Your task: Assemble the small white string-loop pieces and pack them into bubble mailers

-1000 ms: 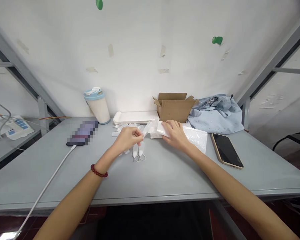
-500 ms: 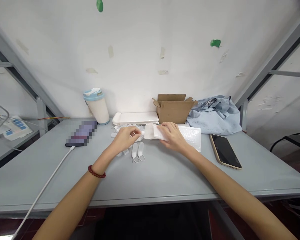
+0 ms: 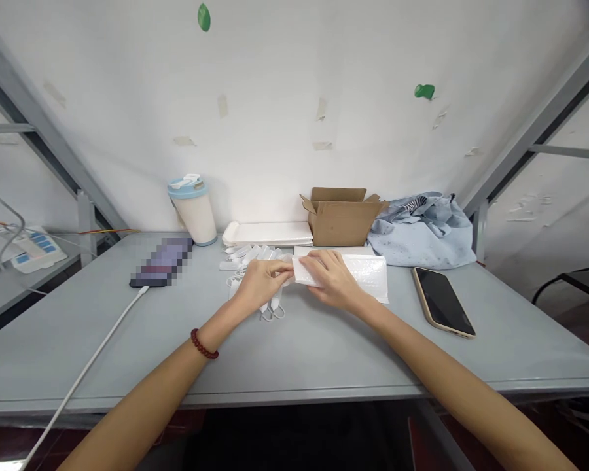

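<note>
My right hand point(image 3: 331, 275) is closed around a white bubble mailer point(image 3: 370, 278), with the thumb and fingers near its left, open end. At that end my left hand point(image 3: 265, 281) has its thumb and forefinger pinched together, touching the mailer's edge; what lies between them is hidden. Under and behind my left hand is a pile of small white tube-like pieces point(image 3: 245, 254) with looped cords. Two more such pieces point(image 3: 275, 302) lie just in front, partly covered by the hand.
A stack of white mailers point(image 3: 269, 232) lies against the wall beside an open cardboard box point(image 3: 346, 222). Light blue cloth point(image 3: 422, 235) is bunched at right. A phone point(image 3: 443, 302) lies right, another phone point(image 3: 161, 261) with a white cable left. A lidded cup point(image 3: 196, 212) stands behind.
My left hand has moved right, up to the mailer's open end. The mailer has shifted slightly left in my right hand, and its flap is now mostly hidden.
</note>
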The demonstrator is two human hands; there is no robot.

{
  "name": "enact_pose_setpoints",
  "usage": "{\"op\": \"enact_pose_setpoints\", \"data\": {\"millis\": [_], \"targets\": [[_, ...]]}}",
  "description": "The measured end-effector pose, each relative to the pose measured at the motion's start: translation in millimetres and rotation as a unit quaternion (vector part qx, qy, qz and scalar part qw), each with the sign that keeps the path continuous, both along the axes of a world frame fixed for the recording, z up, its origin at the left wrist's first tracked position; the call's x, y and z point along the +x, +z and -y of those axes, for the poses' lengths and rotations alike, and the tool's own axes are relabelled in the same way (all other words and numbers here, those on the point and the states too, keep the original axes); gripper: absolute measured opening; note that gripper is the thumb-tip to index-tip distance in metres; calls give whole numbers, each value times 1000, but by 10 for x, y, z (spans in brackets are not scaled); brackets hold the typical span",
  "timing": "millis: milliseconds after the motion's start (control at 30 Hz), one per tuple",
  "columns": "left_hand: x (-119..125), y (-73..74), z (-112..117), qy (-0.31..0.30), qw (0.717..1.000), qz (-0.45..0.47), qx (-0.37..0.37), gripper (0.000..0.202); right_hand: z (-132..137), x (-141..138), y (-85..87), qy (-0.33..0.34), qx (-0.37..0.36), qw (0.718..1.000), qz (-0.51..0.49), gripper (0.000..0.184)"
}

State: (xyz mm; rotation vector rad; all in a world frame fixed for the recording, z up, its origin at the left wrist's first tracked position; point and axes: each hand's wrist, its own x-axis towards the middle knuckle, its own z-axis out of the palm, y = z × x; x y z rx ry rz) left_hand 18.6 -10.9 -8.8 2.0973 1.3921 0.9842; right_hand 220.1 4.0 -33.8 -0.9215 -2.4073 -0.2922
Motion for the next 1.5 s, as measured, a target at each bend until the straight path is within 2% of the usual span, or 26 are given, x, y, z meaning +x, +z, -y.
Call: {"op": "enact_pose_setpoints", "data": {"millis": [133, 300, 433, 533, 633, 733, 833, 967, 1100, 1167, 1267, 1333, 1400, 1500], "targets": [[-102, 56, -39, 54, 996, -66, 37, 19, -89, 80, 6, -71, -2, 997, -17, 46], [-139, 27, -25, 20, 973, -228, -28, 28, -209, 186, -38, -133, -8, 991, -17, 45], [-23, -46, 46, -14, 957, -289, -17, 26, -233, 197, -71, -135, -6, 991, -14, 44], [19, -26, 56, -13, 981, -192, -26, 25, -221, 183, -72, -127, -1, 992, -19, 44], [-20, 65, 26, 31, 998, 25, -40, 29, -207, 168, -66, -118, -7, 993, -21, 43], [-87, 138, -17, 72, 974, 215, -29, 37, -199, 158, -63, -112, -17, 993, -23, 43], [-108, 114, -62, 87, 949, 301, -9, 34, -185, 148, -54, -106, -27, 994, -29, 43], [-19, -41, -91, 69, 942, 326, -41, 30, -118, 96, -23, -73, -34, 995, -57, 44], [98, -167, -66, 21, 940, 326, -99, 23, 3, -8, 2, -26, -27, 997, -66, 45], [121, -183, -45, 9, 948, 306, -90, 18, 47, -50, 2, -16, -20, 998, -57, 45], [113, -163, -21, 3, 971, 236, -29, 14, 59, -68, -8, -14, -7, 998, -56, 44], [92, -137, -19, 12, 982, 186, 7, 16, 40, -53, -14, -14, 0, 998, -64, 44], [65, -113, -35, 54, 986, 156, 32, 16, 22, -31, -11, -12, 8, 997, -76, 44], [6, -77, -82, 119, 976, 181, 30, 30, 23, -13, 15, 3, 26, 996, -90, 46]]}}
